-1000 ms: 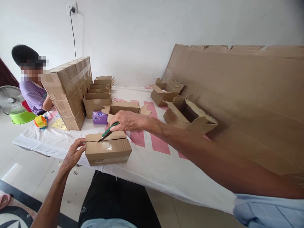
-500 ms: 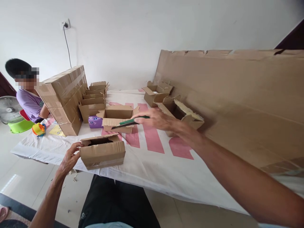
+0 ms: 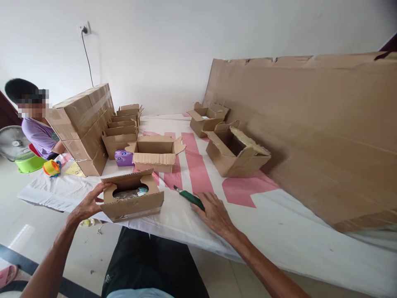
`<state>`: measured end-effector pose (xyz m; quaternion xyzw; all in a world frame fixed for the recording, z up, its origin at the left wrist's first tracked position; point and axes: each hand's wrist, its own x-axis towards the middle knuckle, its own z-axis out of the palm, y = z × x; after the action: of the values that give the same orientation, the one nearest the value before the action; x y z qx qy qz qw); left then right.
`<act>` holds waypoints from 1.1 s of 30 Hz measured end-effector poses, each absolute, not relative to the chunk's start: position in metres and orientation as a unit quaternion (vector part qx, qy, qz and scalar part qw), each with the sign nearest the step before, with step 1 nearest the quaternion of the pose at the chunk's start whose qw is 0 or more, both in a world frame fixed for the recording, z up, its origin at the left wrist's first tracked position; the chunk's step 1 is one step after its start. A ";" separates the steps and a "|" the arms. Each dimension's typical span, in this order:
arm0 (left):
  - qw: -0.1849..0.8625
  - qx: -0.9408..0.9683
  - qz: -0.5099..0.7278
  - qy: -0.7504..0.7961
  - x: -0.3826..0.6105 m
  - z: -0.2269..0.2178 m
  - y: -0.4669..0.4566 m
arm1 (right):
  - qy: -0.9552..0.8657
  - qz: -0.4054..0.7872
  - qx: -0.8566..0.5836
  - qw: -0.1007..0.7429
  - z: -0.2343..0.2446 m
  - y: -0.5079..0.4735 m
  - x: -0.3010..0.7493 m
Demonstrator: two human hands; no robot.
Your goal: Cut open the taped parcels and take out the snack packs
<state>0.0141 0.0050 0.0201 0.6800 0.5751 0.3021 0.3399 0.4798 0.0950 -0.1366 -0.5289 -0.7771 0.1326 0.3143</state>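
Observation:
A small cardboard box (image 3: 133,203) sits at the near edge of the white cloth with pink stripes (image 3: 279,231). Its top flaps are parted and a wrapped item shows inside. My left hand (image 3: 85,205) grips the box's left end, thumb on the top flap. A green utility knife (image 3: 189,197) lies on the cloth to the right of the box, blade tip pointing left. My right hand (image 3: 214,214) rests flat on the cloth with its fingers stretched out, the fingertips touching the knife's handle end.
Open cardboard boxes (image 3: 156,155) (image 3: 236,154) (image 3: 207,117) stand behind. A stack of taped boxes (image 3: 83,124) and a row of open ones (image 3: 121,129) are at the left, beside a purple toy (image 3: 123,157). A large cardboard sheet (image 3: 316,132) leans at the right. Another person (image 3: 37,128) sits far left.
The small box's taped top is now parted open. My right hand carried the knife away to the right, then came down and laid it on the cloth.

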 end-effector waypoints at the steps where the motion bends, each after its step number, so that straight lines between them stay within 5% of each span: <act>1: 0.345 0.680 0.297 0.575 0.012 0.020 0.007 | -0.768 0.158 -0.517 0.343 -0.127 0.096 0.473; 5: 0.382 0.664 0.304 0.566 0.006 0.017 0.012 | -0.729 0.327 -0.424 0.427 -0.078 0.091 0.429; 13: 0.491 0.620 0.365 0.491 0.011 0.014 0.004 | -0.744 0.477 -0.301 0.357 -0.017 0.083 0.382; 29: 0.496 0.624 0.356 0.488 0.011 0.012 0.006 | -0.859 0.104 -0.211 0.455 -0.042 0.071 0.379; 33: 0.484 0.637 0.336 0.498 0.011 0.015 0.006 | -0.867 0.092 -0.206 0.444 -0.040 0.072 0.380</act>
<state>0.0110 0.0061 0.0151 0.6368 0.4978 0.3359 0.4836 0.3804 0.0722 -0.0405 -0.2065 -0.8671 0.0919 0.4440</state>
